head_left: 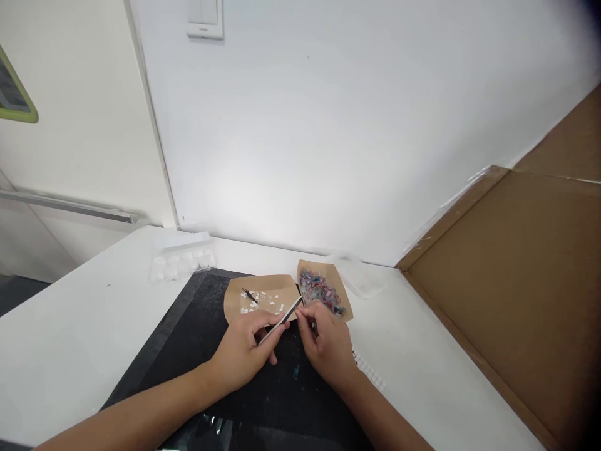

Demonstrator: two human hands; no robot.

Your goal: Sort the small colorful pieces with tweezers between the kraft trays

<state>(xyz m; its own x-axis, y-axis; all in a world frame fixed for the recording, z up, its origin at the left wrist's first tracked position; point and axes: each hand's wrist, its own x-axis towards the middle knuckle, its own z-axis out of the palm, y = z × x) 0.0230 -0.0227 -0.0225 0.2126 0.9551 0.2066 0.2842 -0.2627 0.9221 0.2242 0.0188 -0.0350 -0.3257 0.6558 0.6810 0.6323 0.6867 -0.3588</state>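
My left hand (244, 351) is closed around a slim flat strip (292, 309), dark on its face with pale edges, which slants up to the right. Close to the strip's upper end, my right hand (328, 344) has thumb and forefinger pinched together; whatever lies between them is too small to make out. Just beyond my left hand is a brown paper tray (282, 284) with scattered white flakes and a dark twig-like piece (250, 295). Behind my right hand, a second brown paper tray (334, 275) holds a heap of red, grey and dark bits (319, 289).
A black mat (188, 351) lies on the white table (61, 338) under my forearms. Clear plastic packaging (183, 260) sits at the back left, and a translucent lid-like piece (361, 279) at the back right. Small white squares (370, 371) lie beside my right wrist. Cardboard (511, 282) borders the right side.
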